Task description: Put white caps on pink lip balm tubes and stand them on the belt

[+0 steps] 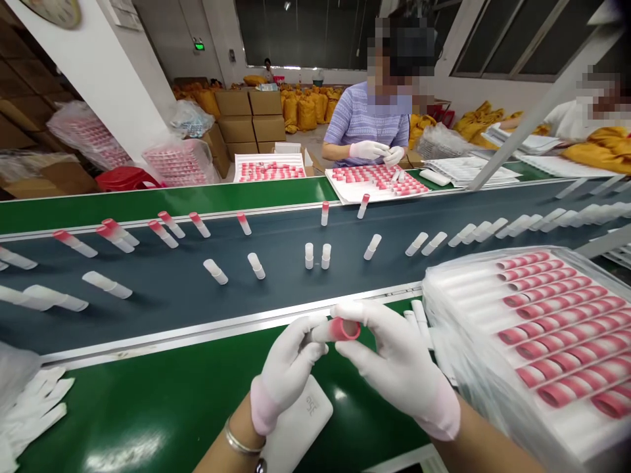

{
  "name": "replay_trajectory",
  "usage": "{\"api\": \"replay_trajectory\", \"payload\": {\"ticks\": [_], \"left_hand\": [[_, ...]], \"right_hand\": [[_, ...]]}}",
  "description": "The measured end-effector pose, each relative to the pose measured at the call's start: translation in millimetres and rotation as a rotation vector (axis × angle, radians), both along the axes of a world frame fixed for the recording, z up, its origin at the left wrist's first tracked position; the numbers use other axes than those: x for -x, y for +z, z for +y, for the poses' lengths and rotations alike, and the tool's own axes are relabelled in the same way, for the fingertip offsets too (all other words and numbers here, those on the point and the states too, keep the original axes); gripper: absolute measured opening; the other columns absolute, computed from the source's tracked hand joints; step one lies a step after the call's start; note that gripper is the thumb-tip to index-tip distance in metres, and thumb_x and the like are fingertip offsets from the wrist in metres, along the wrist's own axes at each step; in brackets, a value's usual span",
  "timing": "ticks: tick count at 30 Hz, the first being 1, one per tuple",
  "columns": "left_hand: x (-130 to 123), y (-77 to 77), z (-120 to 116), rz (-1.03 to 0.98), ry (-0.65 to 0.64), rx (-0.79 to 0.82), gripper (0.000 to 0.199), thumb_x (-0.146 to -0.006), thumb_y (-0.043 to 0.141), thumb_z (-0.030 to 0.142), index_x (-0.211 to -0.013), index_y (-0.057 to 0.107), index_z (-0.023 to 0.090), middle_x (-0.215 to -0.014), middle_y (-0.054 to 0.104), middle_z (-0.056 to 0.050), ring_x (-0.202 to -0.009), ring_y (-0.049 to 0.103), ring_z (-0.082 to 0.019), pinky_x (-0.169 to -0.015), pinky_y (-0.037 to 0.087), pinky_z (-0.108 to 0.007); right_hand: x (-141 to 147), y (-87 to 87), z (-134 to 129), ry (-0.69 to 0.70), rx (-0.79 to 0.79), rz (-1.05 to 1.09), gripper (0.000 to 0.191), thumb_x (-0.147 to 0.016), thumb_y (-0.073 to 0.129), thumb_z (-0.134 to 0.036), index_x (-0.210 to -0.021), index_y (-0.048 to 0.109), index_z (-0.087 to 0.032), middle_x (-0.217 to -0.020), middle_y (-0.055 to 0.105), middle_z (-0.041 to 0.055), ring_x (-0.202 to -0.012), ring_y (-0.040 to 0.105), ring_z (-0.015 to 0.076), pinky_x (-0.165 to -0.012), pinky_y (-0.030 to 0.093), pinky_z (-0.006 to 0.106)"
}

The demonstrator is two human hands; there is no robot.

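Note:
A pink-and-white tube (340,330) lies sideways between my two white-gloved hands, its open pink end facing me. My left hand (290,364) is closed on the white end. The fingers and thumb of my right hand (394,358) are curved around the pink end. Beneath my left wrist, a white power bank (305,420) lies on the green tabletop (187,387). To my right, a plastic-wrapped foam tray (473,289) bears rows of pink-and-white tubes (566,328). A few white tubes (419,318) lie beside the tray, partly behind my right hand.
Across the front runs a dark conveyor belt (162,299) with upright pink-and-white tubes (244,223) and white tubes (256,265). A co-worker (367,121) in white gloves sits opposite, behind another tray of tubes (340,187). White gloves (37,407) lie at left.

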State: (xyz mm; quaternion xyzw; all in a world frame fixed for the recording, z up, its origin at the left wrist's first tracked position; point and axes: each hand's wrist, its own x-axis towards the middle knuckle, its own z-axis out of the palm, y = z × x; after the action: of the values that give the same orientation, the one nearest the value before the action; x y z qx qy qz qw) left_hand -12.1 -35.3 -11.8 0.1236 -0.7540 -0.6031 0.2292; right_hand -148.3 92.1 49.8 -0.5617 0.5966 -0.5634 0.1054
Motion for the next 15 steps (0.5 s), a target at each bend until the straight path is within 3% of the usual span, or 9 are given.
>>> {"api": "replay_trajectory", "payload": {"ticks": [6, 11, 15], "left_hand": [[-7, 0.2, -1, 0.013, 0.008, -0.028, 0.017, -0.091, 0.055, 0.033, -0.095, 0.062, 0.018, -0.085, 0.059, -0.005, -0.079, 0.056, -0.019, -0.075, 0.05, -0.033], [-10, 3.9, 7, -0.017, 0.099, -0.003, 0.019, -0.09, 0.053, 0.033, -0.079, 0.059, 0.02, -0.076, 0.057, -0.002, -0.07, 0.053, -0.018, -0.067, 0.049, -0.031], [-13, 12.9, 9, 0.029, 0.111, 0.053, 0.021, -0.09, 0.054, 0.028, -0.071, 0.055, 0.019, -0.072, 0.056, -0.001, -0.065, 0.05, -0.015, -0.064, 0.047, -0.029]], "right_hand": [[-12, 13.0, -8, -0.014, -0.043, 0.084, 0.028, -0.082, 0.062, -0.008, -0.104, 0.061, -0.025, -0.094, 0.068, -0.0006, -0.089, 0.063, 0.016, -0.081, 0.052, 0.031], [-27, 18.3, -10, -0.056, -0.162, -0.132, 0.031, -0.072, 0.07, -0.009, -0.098, 0.064, -0.026, -0.091, 0.066, -0.003, -0.085, 0.062, 0.0158, -0.075, 0.051, 0.029], [-31, 22.6, -11, -0.076, -0.107, -0.143, 0.019, -0.072, 0.07, -0.01, -0.083, 0.064, -0.024, -0.078, 0.062, -0.0037, -0.075, 0.057, 0.0145, -0.067, 0.047, 0.028]]}}
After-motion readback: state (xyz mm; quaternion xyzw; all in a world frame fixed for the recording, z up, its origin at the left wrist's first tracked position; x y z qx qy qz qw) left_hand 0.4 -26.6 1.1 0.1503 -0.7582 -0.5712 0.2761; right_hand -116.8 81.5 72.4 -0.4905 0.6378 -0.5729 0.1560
